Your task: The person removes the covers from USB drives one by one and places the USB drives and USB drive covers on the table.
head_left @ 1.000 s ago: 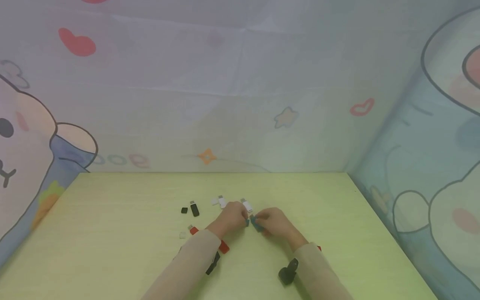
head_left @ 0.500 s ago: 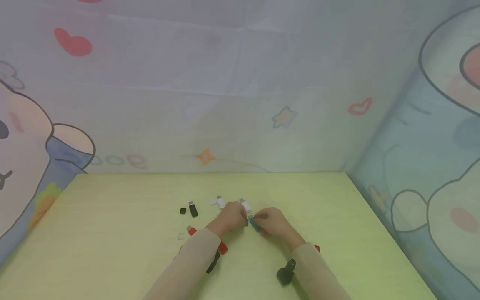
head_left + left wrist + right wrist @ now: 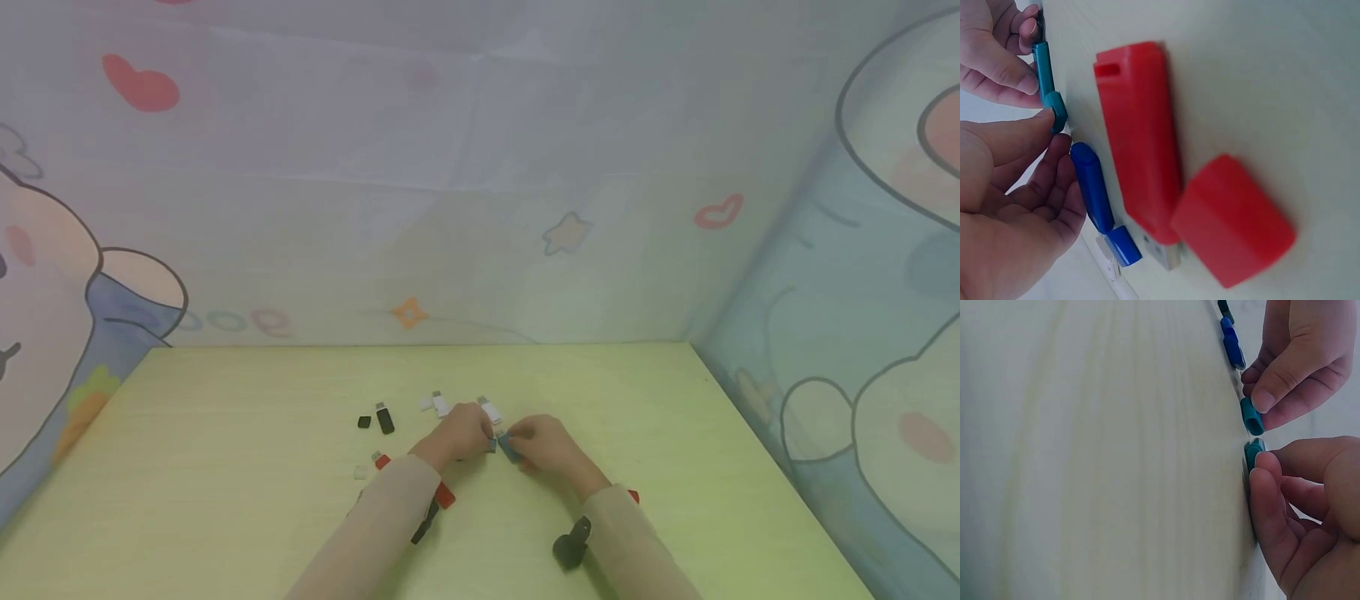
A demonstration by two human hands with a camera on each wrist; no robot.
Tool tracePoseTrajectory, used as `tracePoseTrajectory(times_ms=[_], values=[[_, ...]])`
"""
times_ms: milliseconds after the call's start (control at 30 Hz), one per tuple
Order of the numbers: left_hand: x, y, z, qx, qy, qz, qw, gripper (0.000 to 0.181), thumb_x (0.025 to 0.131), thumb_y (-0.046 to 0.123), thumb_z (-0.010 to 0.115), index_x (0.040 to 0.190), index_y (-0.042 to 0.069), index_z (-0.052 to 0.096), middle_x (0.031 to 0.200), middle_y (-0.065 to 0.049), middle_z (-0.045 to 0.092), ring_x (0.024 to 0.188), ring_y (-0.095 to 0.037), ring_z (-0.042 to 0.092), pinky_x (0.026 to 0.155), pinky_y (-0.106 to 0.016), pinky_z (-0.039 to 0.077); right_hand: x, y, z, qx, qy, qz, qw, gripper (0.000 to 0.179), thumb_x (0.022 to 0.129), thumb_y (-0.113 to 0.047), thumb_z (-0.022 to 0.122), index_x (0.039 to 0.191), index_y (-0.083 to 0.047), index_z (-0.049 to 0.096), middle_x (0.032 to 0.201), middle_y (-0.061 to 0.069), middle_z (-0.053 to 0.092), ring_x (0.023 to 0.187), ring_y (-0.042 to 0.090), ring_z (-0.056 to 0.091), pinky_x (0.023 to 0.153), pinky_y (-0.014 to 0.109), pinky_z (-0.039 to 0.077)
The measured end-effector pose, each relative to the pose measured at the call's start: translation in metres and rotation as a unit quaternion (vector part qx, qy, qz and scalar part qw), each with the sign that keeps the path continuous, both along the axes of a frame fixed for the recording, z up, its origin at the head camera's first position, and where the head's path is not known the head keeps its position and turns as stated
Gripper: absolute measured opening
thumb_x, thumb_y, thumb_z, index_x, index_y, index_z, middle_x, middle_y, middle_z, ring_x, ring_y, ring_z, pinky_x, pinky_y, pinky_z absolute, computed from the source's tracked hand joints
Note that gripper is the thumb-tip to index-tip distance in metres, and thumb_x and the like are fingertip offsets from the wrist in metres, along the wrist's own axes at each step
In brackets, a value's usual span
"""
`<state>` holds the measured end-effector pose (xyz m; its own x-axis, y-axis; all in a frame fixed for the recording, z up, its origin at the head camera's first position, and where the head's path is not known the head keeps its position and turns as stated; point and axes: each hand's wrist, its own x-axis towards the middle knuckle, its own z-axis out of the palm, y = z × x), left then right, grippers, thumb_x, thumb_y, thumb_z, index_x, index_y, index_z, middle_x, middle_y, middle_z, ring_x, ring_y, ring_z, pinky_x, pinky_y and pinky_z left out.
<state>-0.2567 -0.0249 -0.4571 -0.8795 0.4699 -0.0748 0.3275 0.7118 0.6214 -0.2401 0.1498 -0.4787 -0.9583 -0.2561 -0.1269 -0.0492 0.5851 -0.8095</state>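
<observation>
My left hand [image 3: 462, 432] pinches a small teal cap [image 3: 1252, 415] between thumb and fingers; its hollow end shows in the right wrist view. Opposite it, my right hand [image 3: 546, 442] grips the teal USB stick [image 3: 510, 447], whose metal plug points away from me in the head view. Cap and stick are very close together, just above or on the table; the right wrist view shows a narrow gap between them. Beside my left hand lies a blue USB stick [image 3: 1091, 187] with its blue cap [image 3: 1123, 245] off.
A red USB stick [image 3: 1138, 137] and its red cap [image 3: 1235, 219] lie under my left forearm. Farther back are white USB sticks [image 3: 490, 410], a black stick [image 3: 385, 419] and a black cap [image 3: 364, 422]. A clear cap [image 3: 361, 472] lies left. The table [image 3: 247, 417] meets a printed cloth backdrop.
Both hands stay nearly in place with the same grips. The teal cap has tilted slightly in my left fingers. The head view has drifted a little.
</observation>
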Motion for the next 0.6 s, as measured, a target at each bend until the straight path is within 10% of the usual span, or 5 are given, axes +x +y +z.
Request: tracePoseTrajectory(times_ms=[600], values=[[0.0023, -0.0015, 0.0069, -0.015, -0.018, -0.011, 0.9997, 0.044, 0.074, -0.01, 0.055, 0.046, 0.015, 0.031, 0.046, 0.008, 0.023, 0.044, -0.007, 0.023, 0.043, -0.02, 0.018, -0.0026, 0.0016, -0.0027, 0.005, 0.0, 0.006, 1.0, 0.026, 0.093, -0.011, 0.06, 0.112, 0.006, 0.064, 0.096, 0.013, 0.069, 0.061, 0.013, 0.064, 0.059, 0.027, 0.055]])
